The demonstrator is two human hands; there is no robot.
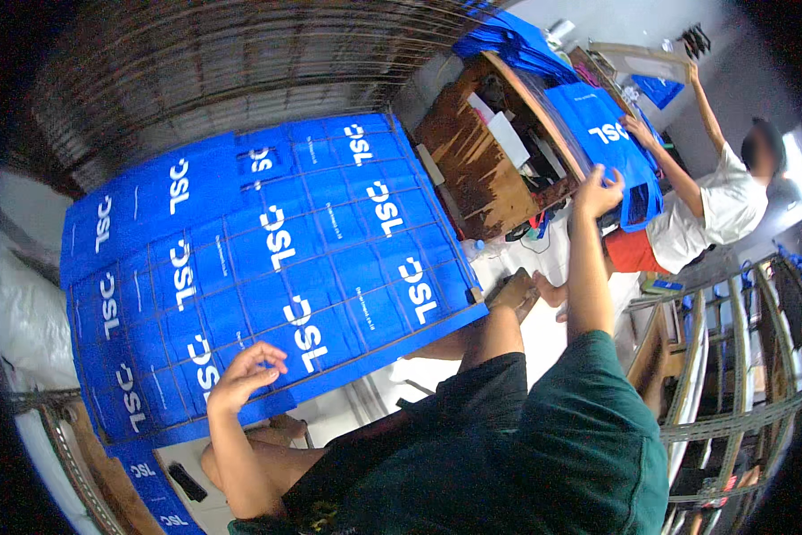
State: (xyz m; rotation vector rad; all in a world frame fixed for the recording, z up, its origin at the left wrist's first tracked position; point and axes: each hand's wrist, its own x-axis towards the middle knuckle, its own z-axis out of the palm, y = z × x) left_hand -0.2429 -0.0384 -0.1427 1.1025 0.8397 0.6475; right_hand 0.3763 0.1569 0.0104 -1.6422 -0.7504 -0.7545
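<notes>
Left hand: left hand (pixel 245 374) hovers at about 7 o'clock in the view, fingers loosely curled, grasping nothing, just over the near edge of the blue sheets.
Blue sheets: blue printed sheets (pixel 267 259) lie flat in rows on a wire drying rack (pixel 240 80), spreading from the left hand toward 11 and 12 o'clock; white lettering shows on each.
Right hand: right hand (pixel 600 192) is stretched out toward 2 o'clock, fingers pinching the lower edge of a blue bag (pixel 610 143).
Blue bag: it hangs just beyond the right hand, touching its fingers, draped off a wooden table (pixel 472 169).
Other person: person in a white shirt (pixel 722 205) at 3 o'clock holds the bag's far side with 1 hand (pixel 637 129).
</notes>
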